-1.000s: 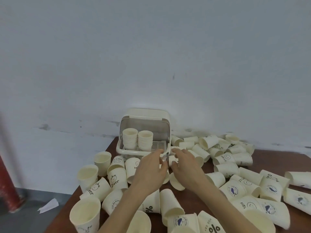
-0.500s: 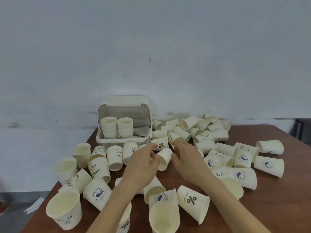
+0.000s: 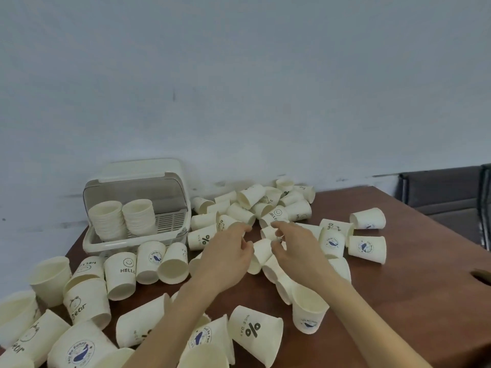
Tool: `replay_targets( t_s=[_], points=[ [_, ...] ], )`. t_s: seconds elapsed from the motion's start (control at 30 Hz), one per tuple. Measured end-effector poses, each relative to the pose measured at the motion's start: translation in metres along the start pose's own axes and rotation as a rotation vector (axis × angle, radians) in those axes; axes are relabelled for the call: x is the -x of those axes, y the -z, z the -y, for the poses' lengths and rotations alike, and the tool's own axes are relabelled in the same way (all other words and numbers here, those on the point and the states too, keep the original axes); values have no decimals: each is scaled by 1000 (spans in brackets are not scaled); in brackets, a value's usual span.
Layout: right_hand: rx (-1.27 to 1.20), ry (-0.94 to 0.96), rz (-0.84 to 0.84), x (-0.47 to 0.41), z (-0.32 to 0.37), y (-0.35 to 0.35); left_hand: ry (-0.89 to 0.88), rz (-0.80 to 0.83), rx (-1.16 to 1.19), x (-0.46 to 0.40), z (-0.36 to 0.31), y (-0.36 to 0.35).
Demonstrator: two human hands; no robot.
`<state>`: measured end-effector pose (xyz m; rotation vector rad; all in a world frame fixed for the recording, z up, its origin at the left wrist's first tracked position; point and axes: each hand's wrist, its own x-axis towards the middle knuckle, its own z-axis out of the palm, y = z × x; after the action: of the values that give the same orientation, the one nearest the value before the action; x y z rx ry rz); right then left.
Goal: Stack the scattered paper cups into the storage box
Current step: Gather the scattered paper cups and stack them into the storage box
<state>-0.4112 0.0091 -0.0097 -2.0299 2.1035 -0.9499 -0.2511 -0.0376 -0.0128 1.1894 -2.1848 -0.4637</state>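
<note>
Paper cups (image 3: 164, 262) litter the brown table (image 3: 398, 301); the storage box (image 3: 138, 205) at its far left corner holds 2 stacks. Left hand (image 3: 225, 257) and right hand (image 3: 295, 251) together grasp a tipped cup (image 3: 261, 254), probably for nesting.

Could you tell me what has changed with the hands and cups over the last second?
Both hands moved from the front of the storage box rightward into the scattered cups. The left hand and right hand now close on a cup lying on its side between them. The view itself swung right, showing more table. The two stacks in the box stayed as they were.
</note>
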Motion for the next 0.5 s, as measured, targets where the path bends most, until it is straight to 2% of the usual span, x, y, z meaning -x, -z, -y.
replay_targets(
  t_s=[0.2,0.5],
  points=[
    [0,-67,-21,-17,-30,7,30,62,-68,-45,-1,-26],
    [27,-54,-11,-56,-69,-8,267,98,-230,-142,17,-69]
  ],
)
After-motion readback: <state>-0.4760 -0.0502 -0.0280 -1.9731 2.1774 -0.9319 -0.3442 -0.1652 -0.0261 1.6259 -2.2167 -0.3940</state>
